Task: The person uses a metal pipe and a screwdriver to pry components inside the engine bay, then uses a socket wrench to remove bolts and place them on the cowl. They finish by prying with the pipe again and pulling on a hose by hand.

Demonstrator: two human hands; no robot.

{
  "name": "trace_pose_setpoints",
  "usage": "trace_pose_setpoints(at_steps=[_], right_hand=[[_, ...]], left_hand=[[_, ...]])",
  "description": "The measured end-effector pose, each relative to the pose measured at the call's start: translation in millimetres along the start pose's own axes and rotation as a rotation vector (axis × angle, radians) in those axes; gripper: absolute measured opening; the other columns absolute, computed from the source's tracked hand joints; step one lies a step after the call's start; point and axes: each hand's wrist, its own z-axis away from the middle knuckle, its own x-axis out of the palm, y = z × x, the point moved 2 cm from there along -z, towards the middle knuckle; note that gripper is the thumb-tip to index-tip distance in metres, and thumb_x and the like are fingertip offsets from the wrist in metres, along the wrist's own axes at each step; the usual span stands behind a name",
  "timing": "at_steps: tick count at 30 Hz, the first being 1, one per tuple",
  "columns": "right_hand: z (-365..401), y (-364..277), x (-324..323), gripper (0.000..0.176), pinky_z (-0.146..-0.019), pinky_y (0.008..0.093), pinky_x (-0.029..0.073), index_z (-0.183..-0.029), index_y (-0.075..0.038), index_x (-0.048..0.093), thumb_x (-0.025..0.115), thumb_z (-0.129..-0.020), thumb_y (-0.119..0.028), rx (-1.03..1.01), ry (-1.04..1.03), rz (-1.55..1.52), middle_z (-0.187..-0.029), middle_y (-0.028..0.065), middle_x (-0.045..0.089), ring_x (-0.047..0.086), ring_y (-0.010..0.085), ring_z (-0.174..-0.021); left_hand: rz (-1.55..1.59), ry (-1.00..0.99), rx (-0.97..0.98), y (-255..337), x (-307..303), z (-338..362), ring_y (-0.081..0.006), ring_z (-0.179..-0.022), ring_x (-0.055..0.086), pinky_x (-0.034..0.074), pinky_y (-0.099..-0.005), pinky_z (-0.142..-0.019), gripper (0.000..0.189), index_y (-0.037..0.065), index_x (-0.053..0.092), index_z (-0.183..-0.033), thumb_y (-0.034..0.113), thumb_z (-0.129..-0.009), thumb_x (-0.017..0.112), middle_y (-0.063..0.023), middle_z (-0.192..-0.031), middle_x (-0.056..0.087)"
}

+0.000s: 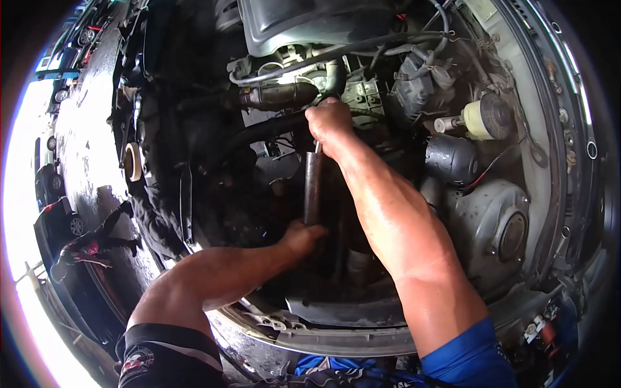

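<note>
Inside an open engine bay, my left hand [303, 240] is closed around the lower end of a long metal pipe [312, 187]. The pipe points up toward my right hand [330, 123], which is curled in a fist deeper in the bay. A thin metal bar [317, 147] shows between the pipe's upper end and my right fist, which wraps its upper part. What the bar's far end meets is hidden behind the fist. Just above my right hand lie a thick black hose [278, 96] and a grey metal part with bolt holes [363, 97].
A black engine cover [317, 26] sits at the top. On the right are a yellowish fluid reservoir [485, 119], a black round canister [451, 158] and a strut tower [501, 226]. A tape roll [133, 161] lies at the left edge; parked cars [71, 258] stand outside.
</note>
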Motion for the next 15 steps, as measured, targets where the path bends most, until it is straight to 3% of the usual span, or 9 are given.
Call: trace_pose_setpoints(at_steps=[4,7,9,10,11,12,13,15], right_hand=[[12,-14,-7,0.005,-0.045,0.0332,0.035,-0.074,-0.003,0.056,0.060,-0.074,-0.001,0.079,-0.034,-0.073,-0.064,0.0014,0.053,0.046,0.0112,-0.052],[9,-14,-3,0.017,-0.041,0.0331,0.027,-0.064,-0.009,0.049,0.060,-0.073,-0.002,0.057,-0.054,-0.091,-0.057,-0.0017,0.045,0.040,0.0094,-0.046],[6,-14,-3,0.029,-0.038,0.0344,0.025,-0.053,-0.013,0.042,0.060,-0.073,-0.003,0.034,-0.124,-0.076,-0.050,-0.0038,0.038,0.036,0.0098,-0.041],[-6,-2,-2,0.011,-0.042,0.0343,0.038,-0.069,0.001,0.058,0.062,-0.073,-0.009,0.047,-0.104,0.028,-0.061,0.0071,0.058,0.054,0.0134,-0.050],[-2,-6,-1,0.010,-0.043,0.0346,0.037,-0.069,-0.001,0.058,0.062,-0.075,-0.009,0.028,-0.043,0.124,-0.061,0.0066,0.057,0.053,0.0144,-0.049],[3,-9,0,0.009,-0.045,0.0360,0.039,-0.071,-0.001,0.059,0.062,-0.076,-0.008,0.074,-0.075,-0.062,-0.061,0.0078,0.057,0.054,0.0179,-0.050],[6,-10,0,0.008,-0.047,0.0376,0.040,-0.072,0.000,0.060,0.062,-0.077,-0.007,0.088,-0.087,-0.040,-0.062,0.0086,0.057,0.054,0.0191,-0.050],[9,-21,-3,0.006,-0.052,0.0367,0.045,-0.081,-0.001,0.060,0.063,-0.078,-0.006,0.130,-0.127,0.047,-0.069,0.0083,0.057,0.054,0.0193,-0.056]], left_hand=[[0.001,-0.025,0.037,-12,0,-11,-0.0204,-0.058,0.060,0.047,-0.0361,-0.054,0.017,0.002,0.064,-0.079,0.019,-0.082,0.069,-0.0074,-0.070,0.063],[-0.004,0.020,0.097,-10,-3,-14,-0.0215,-0.060,0.063,0.049,-0.0371,-0.055,0.022,0.000,0.066,-0.082,0.021,-0.081,0.069,-0.0090,-0.072,0.065],[-0.132,-0.043,0.002,-1,-15,-12,-0.0216,-0.064,0.065,0.051,-0.0365,-0.058,0.028,-0.003,0.068,-0.086,0.024,-0.080,0.070,-0.0116,-0.074,0.067],[-0.114,-0.015,0.013,6,-20,-10,-0.0216,-0.064,0.065,0.051,-0.0365,-0.058,0.028,-0.003,0.068,-0.086,0.024,-0.080,0.070,-0.0116,-0.074,0.067],[-0.190,0.013,0.014,10,-22,-8,-0.0220,-0.065,0.066,0.052,-0.0361,-0.060,0.031,-0.004,0.070,-0.089,0.027,-0.080,0.070,-0.0120,-0.076,0.068],[-0.272,0.032,0.017,15,-23,-7,-0.0224,-0.067,0.067,0.052,-0.0357,-0.061,0.035,-0.004,0.071,-0.091,0.029,-0.080,0.071,-0.0123,-0.077,0.069],[-0.253,0.039,0.024,21,-23,-5,-0.0224,-0.067,0.067,0.052,-0.0357,-0.061,0.035,-0.004,0.071,-0.091,0.029,-0.080,0.071,-0.0123,-0.077,0.069],[-0.551,0.163,-0.017,34,-28,-2,-0.0258,-0.073,0.070,0.056,-0.0369,-0.068,0.040,-0.002,0.073,-0.095,0.034,-0.079,0.073,-0.0141,-0.082,0.072]])
